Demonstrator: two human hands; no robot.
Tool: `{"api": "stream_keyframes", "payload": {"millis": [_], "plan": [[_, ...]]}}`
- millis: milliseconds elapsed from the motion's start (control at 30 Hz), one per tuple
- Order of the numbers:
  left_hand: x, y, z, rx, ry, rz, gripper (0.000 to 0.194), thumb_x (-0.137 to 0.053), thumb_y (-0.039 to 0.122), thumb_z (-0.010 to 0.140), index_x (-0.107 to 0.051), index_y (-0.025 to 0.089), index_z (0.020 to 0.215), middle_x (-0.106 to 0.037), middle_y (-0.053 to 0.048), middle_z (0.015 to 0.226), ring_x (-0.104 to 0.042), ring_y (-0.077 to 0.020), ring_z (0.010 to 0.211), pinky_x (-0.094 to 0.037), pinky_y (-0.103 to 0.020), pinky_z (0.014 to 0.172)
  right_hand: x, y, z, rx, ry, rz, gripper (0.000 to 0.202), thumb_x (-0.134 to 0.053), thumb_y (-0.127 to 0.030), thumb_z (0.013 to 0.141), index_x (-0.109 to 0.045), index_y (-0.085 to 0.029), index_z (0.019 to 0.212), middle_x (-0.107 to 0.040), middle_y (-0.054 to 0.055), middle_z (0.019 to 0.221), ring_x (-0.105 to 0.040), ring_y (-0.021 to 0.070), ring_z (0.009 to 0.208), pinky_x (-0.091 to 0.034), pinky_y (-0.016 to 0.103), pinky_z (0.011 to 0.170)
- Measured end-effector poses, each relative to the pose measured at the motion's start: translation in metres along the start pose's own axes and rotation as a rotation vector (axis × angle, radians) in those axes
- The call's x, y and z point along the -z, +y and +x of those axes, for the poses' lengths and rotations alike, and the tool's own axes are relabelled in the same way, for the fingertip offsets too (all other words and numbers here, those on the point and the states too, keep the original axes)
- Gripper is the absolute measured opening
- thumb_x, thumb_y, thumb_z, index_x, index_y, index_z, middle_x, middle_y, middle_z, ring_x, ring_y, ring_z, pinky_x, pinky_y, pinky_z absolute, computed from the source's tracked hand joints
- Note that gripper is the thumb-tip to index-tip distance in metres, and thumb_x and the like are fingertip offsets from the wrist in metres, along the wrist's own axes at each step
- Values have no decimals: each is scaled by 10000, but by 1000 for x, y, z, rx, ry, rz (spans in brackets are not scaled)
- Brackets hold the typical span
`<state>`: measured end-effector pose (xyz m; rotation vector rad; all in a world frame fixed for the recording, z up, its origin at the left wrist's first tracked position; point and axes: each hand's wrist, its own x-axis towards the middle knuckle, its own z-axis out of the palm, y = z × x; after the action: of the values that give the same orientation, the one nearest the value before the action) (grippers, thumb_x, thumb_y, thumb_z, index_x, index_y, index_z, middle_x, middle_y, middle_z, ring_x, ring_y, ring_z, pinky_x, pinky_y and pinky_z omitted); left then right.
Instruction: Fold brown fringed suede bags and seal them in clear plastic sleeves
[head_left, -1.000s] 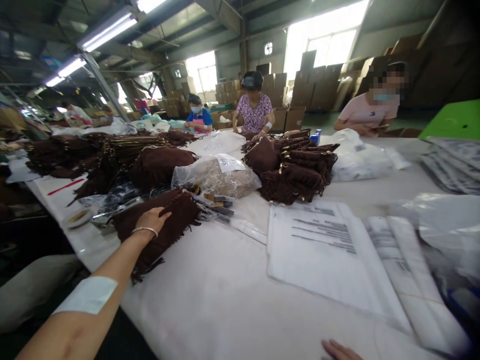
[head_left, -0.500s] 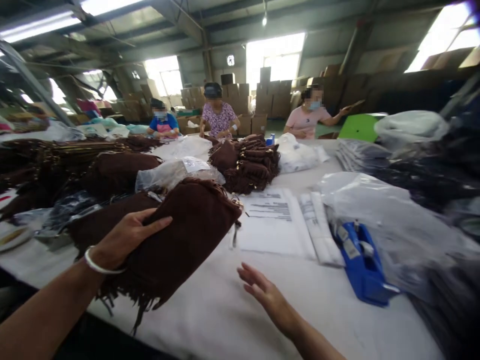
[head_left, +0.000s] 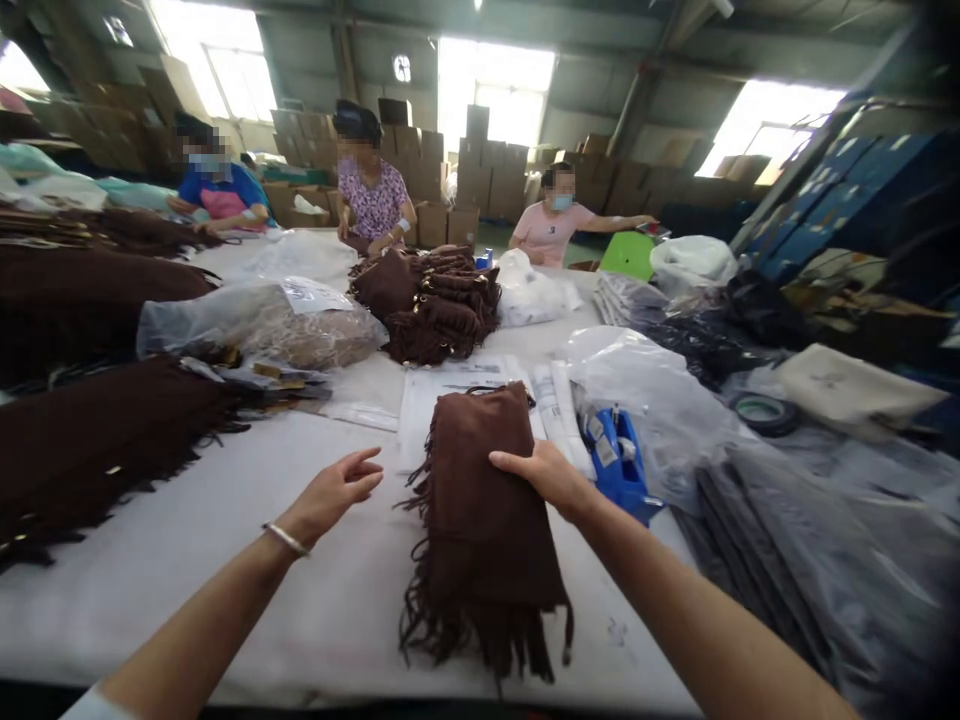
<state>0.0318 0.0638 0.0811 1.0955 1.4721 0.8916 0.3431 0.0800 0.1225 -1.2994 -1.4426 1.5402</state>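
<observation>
A dark brown fringed bag (head_left: 487,510) is in front of me, its fringe hanging at the left side and the near end. My right hand (head_left: 544,472) grips its right edge, thumb on the top face and the other fingers hidden behind it. To the left of the bag, my left hand (head_left: 341,490) is held over the white table with its fingers apart and nothing in them. A bracelet circles the left wrist. Printed papers (head_left: 420,410) lie just beyond the bag.
A blue tape dispenser (head_left: 619,460) and clear plastic bags (head_left: 645,390) lie to the right, near folded grey pieces (head_left: 772,560). More brown fringed bags (head_left: 105,440) cover the left side. A brown pile (head_left: 431,300) sits farther back. Several co-workers (head_left: 371,190) are across the table.
The brown bag has passed from my left hand to my right and moved rightward, now with its fringe toward me. My left hand has let go. The view has turned right.
</observation>
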Motion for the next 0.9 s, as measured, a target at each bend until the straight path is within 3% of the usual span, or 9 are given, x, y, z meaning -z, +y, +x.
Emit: {"api": "stream_keyframes", "payload": {"millis": [167,267,333,433,567,667,767,833,900], "plan": [[-16,0,-2,-39,-143,22,622,-727,527,626,-629,167,1124,-656,-100,1105,-571,-283,1057,-460,-384,902,26,-77,20,164,129,-944,325,-633,-363,766,-663,-172,1027,-703,60,852,-640,226,778,-480,302,693],[-32,18,-1,-74,-225,-37,531,-731,477,653,-652,183,1089,-673,-89,1093,-560,-289,1096,-411,-396,974,21,-118,18,275,216,-1331,363,-600,-350,793,-608,-230,1136,-684,57,891,-612,234,805,-454,309,698],[-40,22,2,-75,-244,-168,502,-725,437,688,-639,174,1107,-675,-96,1090,-566,-281,1097,-396,-394,999,8,-125,12,374,265,-1475,413,-570,-302,825,-540,-245,1233,-661,68,981,-570,252,921,-441,333,773],[-47,-2,3,39,-241,-511,418,-639,368,800,-596,137,1146,-663,-132,1104,-595,-261,1068,-428,-382,983,-28,-82,0,468,284,-1580,472,-481,-189,873,-432,-180,1342,-600,118,1141,-491,282,1043,-404,399,879],[-44,-74,-23,338,-61,-864,317,-468,298,914,-544,119,1165,-665,-148,1081,-640,-235,994,-472,-396,945,-89,52,-30,485,61,-1477,500,-442,-170,894,-371,-186,1388,-469,109,1360,-465,292,1102,-408,429,885],[-38,-115,-59,386,31,-977,399,-408,355,942,-474,98,1241,-600,-173,1204,-586,-241,1102,-443,-394,993,-115,131,-59,560,-90,-1290,509,-494,-269,889,-385,-177,1378,-383,96,1435,-393,302,1214,-377,454,947],[-33,-122,-86,359,5,-1002,502,-415,431,928,-430,85,1291,-524,-193,1300,-515,-252,1191,-411,-385,1030,-109,148,-72,617,-202,-1091,406,-491,-220,892,-479,-201,1297,-404,66,1426,-385,256,1236,-367,436,984],[-30,-116,-93,374,-16,-927,512,-467,437,901,-439,100,1286,-535,-189,1288,-531,-255,1173,-428,-382,1012,-97,135,-66,628,-239,-967,371,-489,-180,888,-515,-207,1257,-499,67,1344,-438,231,1179,-393,410,973],[-30,-108,-91,364,42,-713,494,-553,406,857,-467,117,1247,-601,-175,1197,-605,-245,1067,-479,-367,944,-90,114,-51,646,-222,-883,375,-470,-153,893,-511,-210,1262,-569,69,1250,-474,210,1129,-405,383,971]]}}
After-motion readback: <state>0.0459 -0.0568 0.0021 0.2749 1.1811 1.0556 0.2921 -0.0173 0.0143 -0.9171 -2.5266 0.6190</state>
